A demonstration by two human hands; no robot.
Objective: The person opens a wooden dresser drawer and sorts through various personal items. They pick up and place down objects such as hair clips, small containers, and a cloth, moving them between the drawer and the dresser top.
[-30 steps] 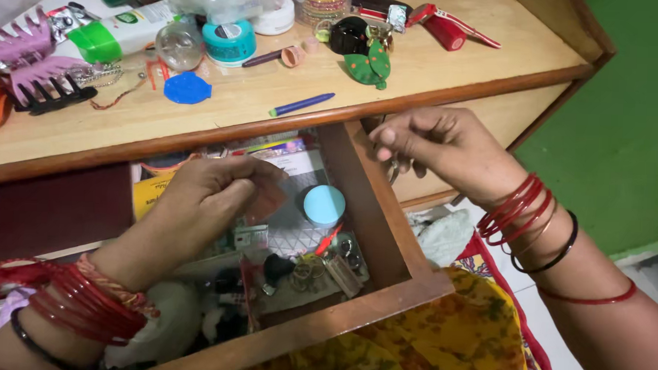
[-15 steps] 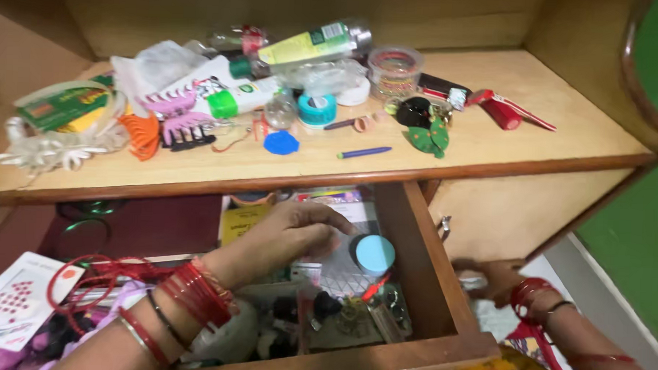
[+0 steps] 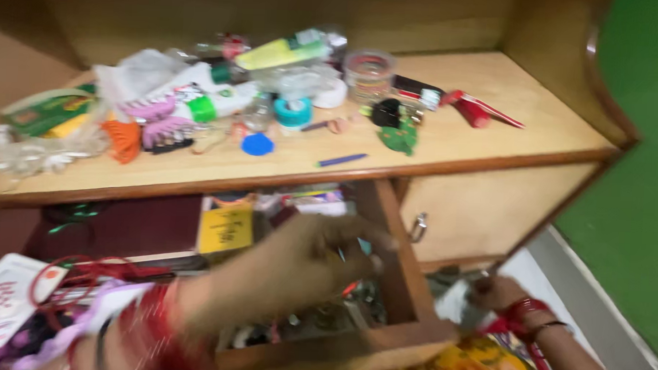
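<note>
**Left hand sweeps right across the open drawer; view blurred**

Since half a second ago my left hand (image 3: 308, 261) has slid from the drawer's back middle toward its right wall, and the camera has swung, smearing the whole frame. My right hand (image 3: 502, 293) has stayed low at the lower right, beside the drawer's outer corner.

Left hand: fingers loosely curled and spread, tips near the inner face of the wooden drawer (image 3: 406, 282). Motion blur hides whether anything is pinched; I cannot tell. The round pale-blue lid seen earlier is now behind my fingers. Red bangles at the wrist blur into a band.

Right hand: partly closed against a pale crumpled cloth (image 3: 452, 302); whether it grips it I cannot tell.

Drawer: pulled well out at centre frame, so its small clutter lies open from above. A flat yellow card (image 3: 225, 230) leans at the back left.

Shelf top (image 3: 490, 150), upper frame: smooth light wood, crowded. Glossy plastic hair claws, orange (image 3: 123, 139) and pink; a blue disc lid (image 3: 257, 144); a slim blue pen (image 3: 342, 160) near the front edge; a teal tape roll (image 3: 293, 112).
</note>
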